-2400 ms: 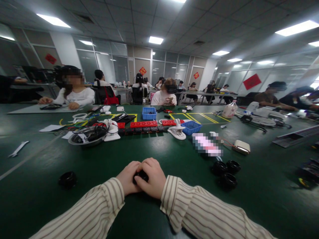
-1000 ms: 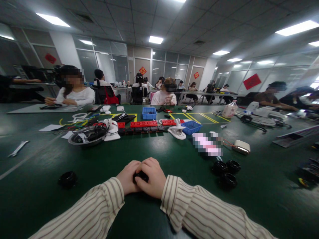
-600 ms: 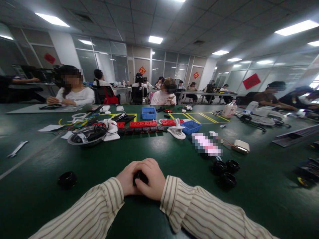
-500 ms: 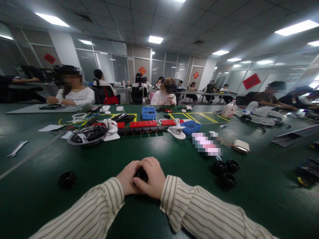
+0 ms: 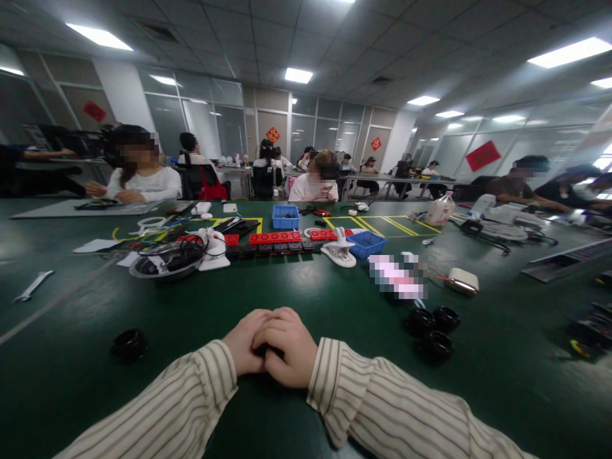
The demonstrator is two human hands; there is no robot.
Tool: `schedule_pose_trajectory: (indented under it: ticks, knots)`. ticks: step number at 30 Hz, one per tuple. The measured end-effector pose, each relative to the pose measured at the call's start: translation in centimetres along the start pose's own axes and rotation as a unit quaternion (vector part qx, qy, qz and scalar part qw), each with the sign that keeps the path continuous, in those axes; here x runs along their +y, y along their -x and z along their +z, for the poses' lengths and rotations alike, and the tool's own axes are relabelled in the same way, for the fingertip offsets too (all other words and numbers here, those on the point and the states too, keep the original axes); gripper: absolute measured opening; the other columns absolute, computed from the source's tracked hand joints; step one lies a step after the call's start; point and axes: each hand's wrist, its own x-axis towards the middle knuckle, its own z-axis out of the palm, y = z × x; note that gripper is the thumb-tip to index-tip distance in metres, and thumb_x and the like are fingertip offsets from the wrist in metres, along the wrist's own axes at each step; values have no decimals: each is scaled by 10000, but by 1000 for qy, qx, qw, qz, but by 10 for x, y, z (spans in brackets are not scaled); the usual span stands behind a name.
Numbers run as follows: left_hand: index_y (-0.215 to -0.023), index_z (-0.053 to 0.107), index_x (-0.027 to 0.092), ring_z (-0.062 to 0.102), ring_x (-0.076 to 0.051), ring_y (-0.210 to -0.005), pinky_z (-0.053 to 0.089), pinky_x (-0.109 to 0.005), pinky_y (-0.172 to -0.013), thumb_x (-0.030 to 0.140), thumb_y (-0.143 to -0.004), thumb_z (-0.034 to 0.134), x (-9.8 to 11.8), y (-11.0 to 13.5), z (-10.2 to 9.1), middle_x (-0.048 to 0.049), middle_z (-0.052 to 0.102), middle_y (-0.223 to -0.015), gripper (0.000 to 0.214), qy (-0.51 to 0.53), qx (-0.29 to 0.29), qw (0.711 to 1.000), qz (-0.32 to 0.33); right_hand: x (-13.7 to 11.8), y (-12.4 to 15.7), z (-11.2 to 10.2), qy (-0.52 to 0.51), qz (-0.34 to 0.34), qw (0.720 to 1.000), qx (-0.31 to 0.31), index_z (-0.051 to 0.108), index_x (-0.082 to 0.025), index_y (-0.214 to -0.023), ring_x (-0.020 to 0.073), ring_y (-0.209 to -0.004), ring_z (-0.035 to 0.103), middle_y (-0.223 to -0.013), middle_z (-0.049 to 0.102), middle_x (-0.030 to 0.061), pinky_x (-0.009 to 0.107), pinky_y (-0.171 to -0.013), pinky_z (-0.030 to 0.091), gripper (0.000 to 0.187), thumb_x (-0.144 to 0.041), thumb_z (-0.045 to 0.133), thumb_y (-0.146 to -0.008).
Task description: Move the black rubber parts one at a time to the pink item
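My left hand [image 5: 242, 338] and my right hand [image 5: 292, 347] are closed together above the green table, near its front middle. Between them is a black wheel [image 5: 261, 350], now almost wholly covered; only a dark sliver shows between the fingers. My left hand cups its left side, while the bent right fingers wrap over the top. To the left lies a separate black ring-shaped wheel [image 5: 129, 345]. On the right a group of 3 similar wheels [image 5: 437, 345] rests on the table.
Further back stand a red and black row of parts [image 5: 275, 243], a white clip [image 5: 339, 248], blue bins [image 5: 285, 217] and a bowl of cables [image 5: 167, 261]. A wrench [image 5: 33, 286] lies left, a beige device [image 5: 463, 281] right. Other people sit around the table.
My right fingers have curled further over the wheel and the thumb has tucked in, hiding most of it. The left hand has barely moved.
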Motion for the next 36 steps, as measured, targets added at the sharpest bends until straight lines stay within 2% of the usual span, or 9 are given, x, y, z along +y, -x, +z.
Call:
schedule_pose_trajectory:
  ticks: [5,9,12,16,22,24,28,31,36]
  knots:
    - [-1044,524,178,520,-269,-1013,412,-422,-933,254,-519,702,-3,0,3,-72,558,-1059,560,4,33,999,-14,-4,-1,-3,53,94,993,44,556,-174,-854,197,-874,489,-889,578,58,356,-830,378,199,-268,557,-679]
    - [-973,532,176,519,-254,-951,432,-415,-886,293,-511,729,-1,-1,0,-56,556,-989,516,-14,21,999,-23,-2,-1,-1,100,147,984,28,546,-180,-818,190,-840,469,-850,538,39,350,-802,368,241,-365,634,-692]
    - [-864,539,174,517,-246,-922,443,-403,-862,237,-520,699,0,-2,-1,-46,549,-935,384,-26,9,999,-32,-1,-1,0,101,146,984,15,541,-190,-770,183,-821,471,-802,528,23,341,-793,363,149,-307,609,-709]
    - [-849,541,176,519,-257,-940,441,-409,-882,211,-515,682,1,-2,-2,-49,548,-934,364,-17,5,999,-28,1,-1,1,63,101,993,16,532,-193,-746,183,-820,489,-798,554,31,340,-796,372,69,-201,526,-678]
    - [-895,564,158,523,-263,-989,425,-401,-924,205,-529,653,-1,0,1,-69,554,-979,380,4,13,1000,4,0,0,0,-3,24,1000,9,513,-187,-792,177,-815,503,-791,569,39,337,-806,385,224,-135,420,-595]
    - [-977,549,149,517,-271,-1011,412,-412,-944,224,-518,678,-2,1,2,-79,550,-1012,482,4,28,1000,0,-1,0,-2,-3,40,999,16,518,-183,-841,185,-846,501,-839,578,47,345,-822,383,228,-162,446,-626]
    - [-1057,516,152,517,-277,-996,423,-436,-919,282,-485,739,-2,0,2,-86,553,-1039,628,-14,32,999,-17,-2,-1,-2,47,123,991,32,533,-168,-879,203,-871,488,-896,570,65,365,-826,373,233,-286,584,-685]
    - [-996,536,171,525,-265,-964,437,-427,-892,282,-505,734,-1,-1,0,-66,566,-998,541,-30,22,999,-22,0,0,0,79,155,985,23,544,-172,-831,190,-828,483,-841,553,46,353,-794,372,223,-330,628,-699]
    - [-843,554,173,530,-251,-922,444,-408,-878,243,-529,685,3,-2,-3,-55,563,-909,347,-38,7,999,-26,3,0,2,68,113,991,22,541,-194,-756,178,-811,499,-775,552,22,340,-803,368,73,-243,553,-703]
